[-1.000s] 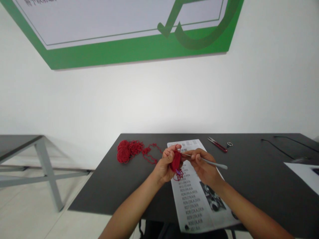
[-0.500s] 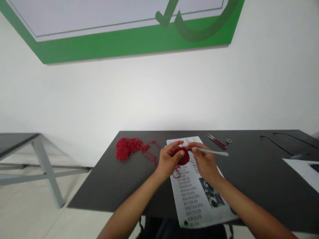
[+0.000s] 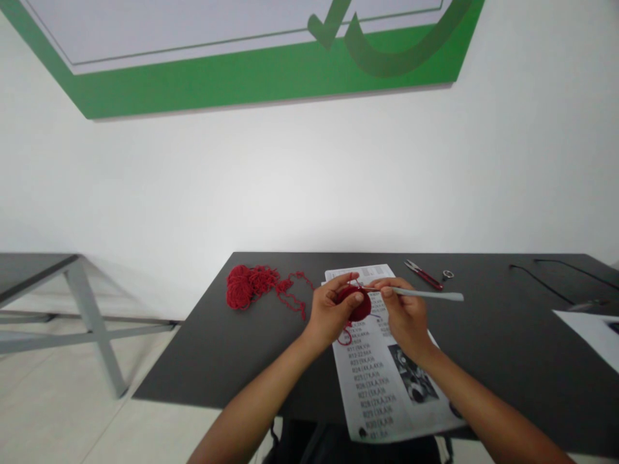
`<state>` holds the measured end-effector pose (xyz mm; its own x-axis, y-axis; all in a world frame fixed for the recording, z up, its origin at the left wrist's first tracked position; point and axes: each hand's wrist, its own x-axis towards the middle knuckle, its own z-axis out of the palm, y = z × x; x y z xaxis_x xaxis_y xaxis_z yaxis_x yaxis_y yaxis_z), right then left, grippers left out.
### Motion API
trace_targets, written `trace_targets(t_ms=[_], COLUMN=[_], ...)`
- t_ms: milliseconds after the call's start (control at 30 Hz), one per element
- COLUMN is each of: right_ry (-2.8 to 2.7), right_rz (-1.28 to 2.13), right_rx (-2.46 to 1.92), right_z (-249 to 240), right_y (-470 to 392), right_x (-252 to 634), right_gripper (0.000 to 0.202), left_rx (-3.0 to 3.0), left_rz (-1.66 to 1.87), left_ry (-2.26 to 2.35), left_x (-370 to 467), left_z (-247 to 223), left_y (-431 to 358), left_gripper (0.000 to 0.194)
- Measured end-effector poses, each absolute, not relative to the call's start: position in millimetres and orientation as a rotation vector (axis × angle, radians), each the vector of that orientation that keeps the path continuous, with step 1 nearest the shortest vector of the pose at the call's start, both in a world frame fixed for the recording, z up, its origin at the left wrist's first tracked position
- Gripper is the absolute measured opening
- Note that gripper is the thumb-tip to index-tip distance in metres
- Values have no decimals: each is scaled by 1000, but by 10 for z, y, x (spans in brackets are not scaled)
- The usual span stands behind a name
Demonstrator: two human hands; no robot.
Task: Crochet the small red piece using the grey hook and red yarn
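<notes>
Plain white wall (image 3: pixel 271 187) fills most of the background, with a green-bordered board (image 3: pixel 271 77) hung across its upper part. Below it stands a dark tabletop (image 3: pixel 207 361), and a printed pattern sheet (image 3: pixel 420 423) lies near its middle, its rows of abbreviated text running down the left side and a photo at the right. Above the sheet, two bare hands work close together. The left hand (image 3: pixel 329 316) pinches a red crochet piece (image 3: pixel 359 310) between thumb and fingers, its index finger raised with yarn leading up to it; the right hand (image 3: pixel 405 316) grips a crochet hook (image 3: pixel 432 295) between thumb and fingers, the pale handle pointing off to the right. To the left on the table sits a bundle of red yarn (image 3: pixel 240 287), a crinkled length trailing toward the left hand. Beyond the right hand lie red-handled thread snips (image 3: pixel 425 276) and, just beside them, a small metal ring (image 3: pixel 448 274). A loose red tail (image 3: pixel 345 338) hangs below the piece. The step in hand looks like forming a stitch at the piece's upper edge, though the hook's tip is too small to read. The next move probably calls for even yarn tension from the left index finger while the hook draws a loop through.
</notes>
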<state>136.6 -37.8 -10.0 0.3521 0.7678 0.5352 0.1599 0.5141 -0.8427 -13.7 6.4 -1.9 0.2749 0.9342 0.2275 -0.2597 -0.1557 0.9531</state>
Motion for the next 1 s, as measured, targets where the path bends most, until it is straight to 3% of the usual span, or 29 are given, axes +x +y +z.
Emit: trace_targets(t_ms=[367, 667, 900, 1000], right_ry=[-1426, -1690, -1822, -1815], right_rz=[250, -76, -420, -398], right_rx=[-953, -862, -843, -888], right_z=[-111, -164, -244, -290], right_y=[-405, -371, -280, -286], right_x=[1380, 1389, 1489, 1511], right_gripper=[10, 19, 40, 44], left_rx=[1585, 1931, 1230, 1080], left_rz=[1297, 1424, 1226, 1189], left_ry=[824, 824, 735, 668], left_x=[-150, -187, -41, -9], left_z=[-1, -119, -146, -167], left_y=[34, 30, -31, 8], left_gripper=[41, 35, 51, 51])
